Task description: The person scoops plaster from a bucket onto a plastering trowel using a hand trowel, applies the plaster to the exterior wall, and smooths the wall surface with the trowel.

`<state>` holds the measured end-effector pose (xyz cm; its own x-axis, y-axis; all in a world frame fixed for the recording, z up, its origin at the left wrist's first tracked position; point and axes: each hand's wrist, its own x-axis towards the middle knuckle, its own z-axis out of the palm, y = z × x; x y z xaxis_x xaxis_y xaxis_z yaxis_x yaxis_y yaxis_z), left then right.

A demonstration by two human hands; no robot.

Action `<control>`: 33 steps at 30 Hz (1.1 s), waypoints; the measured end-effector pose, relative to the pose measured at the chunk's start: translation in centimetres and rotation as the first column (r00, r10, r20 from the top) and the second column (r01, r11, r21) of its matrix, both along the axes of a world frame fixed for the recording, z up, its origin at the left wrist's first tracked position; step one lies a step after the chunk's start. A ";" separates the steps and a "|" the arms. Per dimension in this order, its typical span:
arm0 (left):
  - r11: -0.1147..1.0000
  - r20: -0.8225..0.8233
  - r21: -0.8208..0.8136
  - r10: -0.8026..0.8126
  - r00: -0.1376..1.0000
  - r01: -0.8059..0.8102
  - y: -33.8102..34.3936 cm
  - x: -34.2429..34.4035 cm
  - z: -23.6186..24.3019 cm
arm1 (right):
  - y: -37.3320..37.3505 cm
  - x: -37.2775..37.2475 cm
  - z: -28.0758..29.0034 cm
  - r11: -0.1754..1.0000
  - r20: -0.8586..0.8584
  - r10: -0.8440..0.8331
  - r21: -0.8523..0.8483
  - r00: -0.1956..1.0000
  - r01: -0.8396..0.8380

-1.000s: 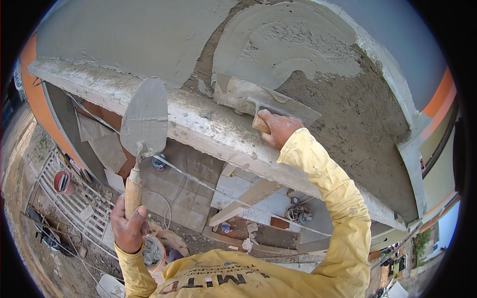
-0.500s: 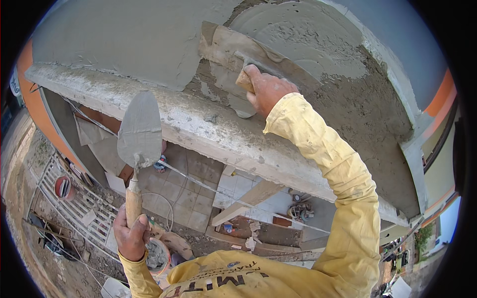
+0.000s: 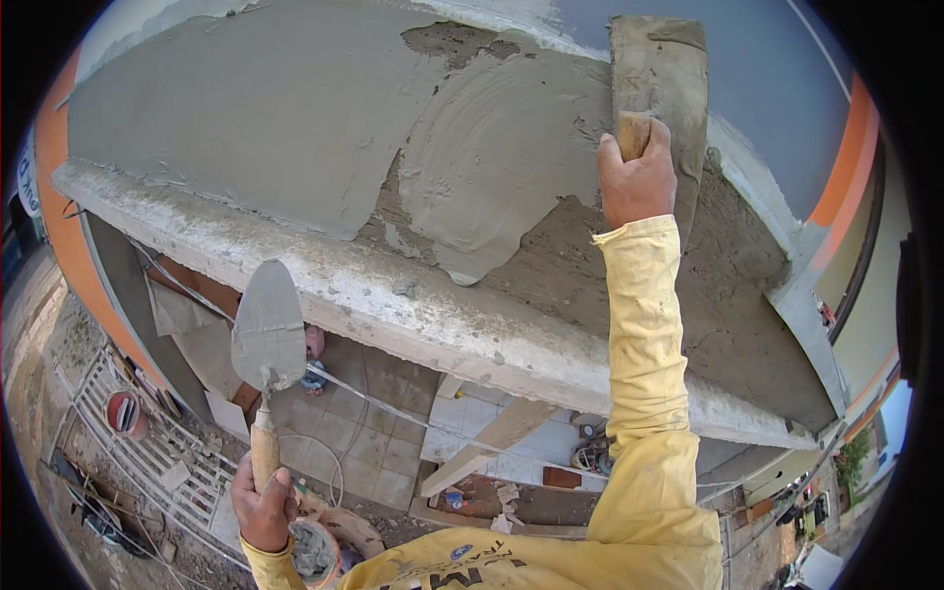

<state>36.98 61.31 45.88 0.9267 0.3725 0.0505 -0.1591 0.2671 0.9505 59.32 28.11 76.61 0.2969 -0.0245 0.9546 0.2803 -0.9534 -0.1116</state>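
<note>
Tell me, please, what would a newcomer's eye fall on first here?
Probably the broad rectangular float, upper right, in the right grip. Next comes the swirled grey plaster to the float's left, then the leaf-shaped trowel, held upright in the left grip at lower left.

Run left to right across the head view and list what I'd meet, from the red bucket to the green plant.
Red bucket → pointed trowel → wooden beam → flat trowel → green plant.
</note>
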 end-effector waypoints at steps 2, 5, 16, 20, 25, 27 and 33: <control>1.000 -0.024 0.020 0.000 1.000 0.000 0.2 -0.1 0.2 | 0.9 -0.9 -1.4 0.981 0.114 0.171 0.071 0.979 -0.179; 0.998 -0.017 0.055 -0.006 1.000 0.007 0.6 -0.3 0.2 | 6.9 -1.0 -4.3 0.544 0.089 0.729 0.526 0.678 -0.654; 0.993 -0.043 0.103 -0.044 0.998 0.048 -0.3 -0.9 0.2 | 11.9 6.6 -11.3 0.760 -0.109 0.580 0.430 0.807 -0.488; 0.998 -0.042 0.059 -0.021 0.999 0.024 -0.3 -1.0 0.9 | 3.6 5.4 -10.5 0.769 -0.013 0.476 0.490 0.880 -0.409; 0.998 -0.054 0.058 -0.029 0.998 0.032 -0.1 0.5 -0.1 | -1.1 -0.8 -8.6 0.855 -0.108 0.445 0.346 0.889 -0.385; 0.998 -0.069 0.048 -0.028 0.997 0.032 -0.2 0.8 0.3 | -0.6 -2.7 -8.3 0.902 -0.219 0.419 0.217 0.881 -0.374; 0.998 -0.002 0.052 -0.037 0.999 0.037 -1.1 0.7 0.1 | 2.6 -1.6 -9.7 0.821 -0.733 -0.105 -0.445 0.672 -0.357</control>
<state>37.67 60.17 46.00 0.9398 0.3350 0.0676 -0.1486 0.2226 0.9635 57.70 30.73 66.86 0.8276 0.4839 0.2844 0.4562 -0.8751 0.1613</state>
